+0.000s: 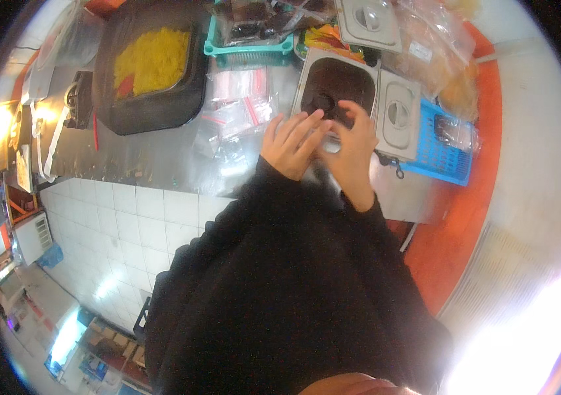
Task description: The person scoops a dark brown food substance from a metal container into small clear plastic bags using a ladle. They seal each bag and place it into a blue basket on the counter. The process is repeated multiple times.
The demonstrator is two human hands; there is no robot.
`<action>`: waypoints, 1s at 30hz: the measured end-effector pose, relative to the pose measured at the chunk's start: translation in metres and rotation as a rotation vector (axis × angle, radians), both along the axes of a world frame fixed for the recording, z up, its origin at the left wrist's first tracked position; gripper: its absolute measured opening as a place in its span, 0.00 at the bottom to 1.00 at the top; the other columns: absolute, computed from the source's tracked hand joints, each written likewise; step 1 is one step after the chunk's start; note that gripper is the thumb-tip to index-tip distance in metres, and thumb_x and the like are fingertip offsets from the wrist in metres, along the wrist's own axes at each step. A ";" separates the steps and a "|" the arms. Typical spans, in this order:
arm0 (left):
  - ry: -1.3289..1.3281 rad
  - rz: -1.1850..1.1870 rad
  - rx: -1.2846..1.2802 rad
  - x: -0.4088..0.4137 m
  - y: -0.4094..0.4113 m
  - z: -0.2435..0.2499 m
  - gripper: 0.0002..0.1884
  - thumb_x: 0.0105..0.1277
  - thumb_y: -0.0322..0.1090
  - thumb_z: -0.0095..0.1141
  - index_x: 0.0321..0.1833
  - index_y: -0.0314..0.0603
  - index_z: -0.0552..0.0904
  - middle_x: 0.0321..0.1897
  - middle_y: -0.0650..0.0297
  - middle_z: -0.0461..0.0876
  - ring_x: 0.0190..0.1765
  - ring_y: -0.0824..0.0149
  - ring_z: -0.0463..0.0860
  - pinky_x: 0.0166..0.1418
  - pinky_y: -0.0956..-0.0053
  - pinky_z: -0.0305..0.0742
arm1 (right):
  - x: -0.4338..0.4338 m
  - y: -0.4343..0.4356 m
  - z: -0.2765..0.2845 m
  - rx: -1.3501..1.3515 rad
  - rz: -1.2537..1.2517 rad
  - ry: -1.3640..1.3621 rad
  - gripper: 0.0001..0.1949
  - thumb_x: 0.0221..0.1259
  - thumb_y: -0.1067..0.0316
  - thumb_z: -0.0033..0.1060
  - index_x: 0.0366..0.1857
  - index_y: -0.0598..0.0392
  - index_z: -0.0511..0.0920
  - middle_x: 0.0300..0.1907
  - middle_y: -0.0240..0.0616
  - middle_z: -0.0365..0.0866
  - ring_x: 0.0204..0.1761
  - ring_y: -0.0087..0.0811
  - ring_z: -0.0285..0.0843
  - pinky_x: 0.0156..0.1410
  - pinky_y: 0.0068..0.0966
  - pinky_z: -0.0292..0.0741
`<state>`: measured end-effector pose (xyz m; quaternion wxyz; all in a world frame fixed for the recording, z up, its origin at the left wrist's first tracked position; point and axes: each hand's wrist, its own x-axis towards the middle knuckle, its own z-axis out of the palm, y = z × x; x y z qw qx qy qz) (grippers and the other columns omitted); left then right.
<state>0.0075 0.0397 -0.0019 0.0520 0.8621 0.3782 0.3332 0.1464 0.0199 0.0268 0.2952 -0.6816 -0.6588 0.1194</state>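
My left hand (292, 143) and my right hand (354, 140) meet just in front of a steel food pan (337, 79) with dark contents. The left fingers are extended and lie across the near edge of the pan. My right thumb and forefinger curve apart beside the left fingertips. A small round, shiny, clear or metal object (331, 146) shows between the hands; whether either hand grips it cannot be made out. To the left of the hands, small clear zip bags (238, 106) with red strips lie on the steel counter (147, 153).
A black tub (149, 116) holding yellow food stands at the left. Behind are a teal basket (250, 50) and a lidded pan (367, 19). At the right are another steel lid (398, 116), a blue basket (446, 170) and plastic bags (421, 49).
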 end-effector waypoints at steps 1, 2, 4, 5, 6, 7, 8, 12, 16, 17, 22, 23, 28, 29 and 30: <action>-0.007 0.041 -0.016 0.003 0.003 -0.007 0.31 0.48 0.36 0.60 0.59 0.42 0.70 0.55 0.61 0.73 0.54 0.61 0.73 0.61 0.55 0.61 | -0.005 0.002 0.001 -0.004 0.008 -0.054 0.13 0.38 0.61 0.68 0.33 0.43 0.82 0.55 0.37 0.66 0.54 0.43 0.63 0.57 0.40 0.60; -0.014 0.082 -0.033 0.006 0.005 -0.013 0.31 0.48 0.36 0.60 0.59 0.41 0.69 0.54 0.61 0.73 0.54 0.61 0.73 0.61 0.55 0.61 | -0.007 0.005 0.001 -0.007 0.015 -0.053 0.12 0.39 0.64 0.67 0.33 0.46 0.82 0.55 0.38 0.65 0.52 0.43 0.64 0.54 0.39 0.63; -0.029 0.133 -0.090 0.009 0.009 -0.020 0.31 0.51 0.38 0.59 0.59 0.39 0.69 0.52 0.60 0.74 0.54 0.60 0.74 0.61 0.54 0.61 | 0.001 0.016 -0.012 0.088 0.084 0.224 0.12 0.39 0.65 0.67 0.33 0.47 0.82 0.53 0.39 0.66 0.51 0.43 0.65 0.52 0.37 0.65; -0.037 0.145 -0.128 0.010 0.012 -0.022 0.30 0.52 0.39 0.59 0.59 0.38 0.69 0.52 0.59 0.74 0.53 0.59 0.74 0.61 0.54 0.61 | 0.008 0.022 -0.017 0.135 0.120 0.363 0.12 0.39 0.66 0.67 0.33 0.47 0.82 0.52 0.40 0.66 0.50 0.42 0.66 0.50 0.36 0.65; -0.042 0.164 -0.167 0.008 0.014 -0.025 0.29 0.54 0.40 0.58 0.59 0.37 0.68 0.51 0.58 0.74 0.53 0.58 0.74 0.61 0.53 0.61 | 0.017 0.029 -0.011 0.103 0.061 0.336 0.11 0.39 0.66 0.67 0.32 0.49 0.82 0.50 0.40 0.67 0.49 0.42 0.66 0.49 0.36 0.66; -0.131 0.199 -0.158 0.002 0.020 -0.027 0.29 0.55 0.41 0.58 0.59 0.37 0.68 0.50 0.57 0.74 0.53 0.57 0.74 0.61 0.53 0.61 | 0.029 0.035 0.004 0.068 0.000 0.309 0.11 0.38 0.67 0.67 0.30 0.51 0.82 0.48 0.41 0.68 0.48 0.42 0.66 0.48 0.35 0.67; -0.219 0.236 -0.149 -0.007 0.030 -0.029 0.29 0.56 0.42 0.58 0.59 0.37 0.67 0.48 0.55 0.74 0.52 0.57 0.74 0.60 0.53 0.62 | 0.041 0.039 0.011 0.032 -0.060 0.281 0.10 0.38 0.67 0.68 0.29 0.53 0.82 0.46 0.41 0.68 0.47 0.42 0.67 0.47 0.35 0.67; -0.641 0.337 -0.200 -0.027 0.045 -0.018 0.28 0.63 0.47 0.52 0.59 0.35 0.64 0.45 0.49 0.73 0.49 0.54 0.75 0.59 0.54 0.64 | 0.068 0.039 -0.012 -0.327 0.170 -0.555 0.08 0.38 0.65 0.70 0.23 0.57 0.82 0.37 0.41 0.68 0.43 0.40 0.66 0.43 0.32 0.68; -0.770 0.324 0.052 -0.047 0.057 -0.025 0.28 0.65 0.52 0.49 0.54 0.33 0.63 0.44 0.48 0.71 0.44 0.56 0.77 0.55 0.56 0.69 | 0.075 0.049 -0.027 -0.320 0.236 -0.579 0.07 0.43 0.65 0.64 0.25 0.54 0.82 0.35 0.42 0.71 0.40 0.43 0.71 0.39 0.35 0.69; -0.820 0.315 0.070 -0.050 0.058 -0.023 0.27 0.65 0.53 0.49 0.52 0.33 0.63 0.44 0.49 0.70 0.43 0.57 0.77 0.54 0.56 0.69 | 0.080 0.056 -0.021 -0.371 0.182 -0.518 0.06 0.44 0.65 0.62 0.27 0.53 0.82 0.34 0.42 0.72 0.38 0.44 0.72 0.38 0.36 0.70; -0.831 0.356 -0.003 -0.070 0.052 -0.018 0.27 0.61 0.54 0.54 0.48 0.37 0.64 0.43 0.54 0.65 0.41 0.60 0.76 0.54 0.56 0.70 | 0.095 0.076 -0.036 -0.269 0.270 -0.488 0.06 0.51 0.68 0.52 0.26 0.50 0.81 0.28 0.41 0.75 0.33 0.42 0.78 0.36 0.37 0.74; -0.839 0.344 0.007 -0.071 0.051 -0.018 0.27 0.60 0.53 0.56 0.48 0.37 0.64 0.44 0.54 0.64 0.41 0.60 0.76 0.55 0.56 0.69 | 0.095 0.073 -0.038 -0.301 0.300 -0.462 0.06 0.51 0.67 0.53 0.27 0.50 0.81 0.28 0.41 0.76 0.33 0.42 0.78 0.36 0.37 0.74; -0.979 0.351 -0.018 -0.074 0.048 -0.002 0.32 0.55 0.48 0.62 0.53 0.40 0.60 0.43 0.54 0.67 0.42 0.61 0.75 0.57 0.57 0.68 | 0.097 0.061 -0.043 -0.399 0.414 -0.259 0.08 0.50 0.65 0.58 0.32 0.52 0.83 0.29 0.42 0.78 0.33 0.44 0.77 0.37 0.36 0.74; -1.014 0.308 -0.026 -0.076 0.047 0.004 0.33 0.55 0.46 0.63 0.55 0.41 0.58 0.42 0.54 0.68 0.42 0.61 0.75 0.57 0.58 0.68 | 0.098 0.059 -0.042 -0.424 0.387 -0.158 0.08 0.50 0.65 0.59 0.32 0.53 0.83 0.29 0.42 0.79 0.33 0.44 0.78 0.38 0.35 0.74; -1.050 0.263 -0.032 -0.077 0.046 0.011 0.35 0.54 0.45 0.63 0.57 0.42 0.56 0.42 0.54 0.69 0.43 0.61 0.75 0.57 0.58 0.68 | 0.100 0.058 -0.040 -0.445 0.360 -0.058 0.08 0.49 0.65 0.61 0.33 0.53 0.83 0.30 0.43 0.80 0.33 0.43 0.78 0.39 0.33 0.74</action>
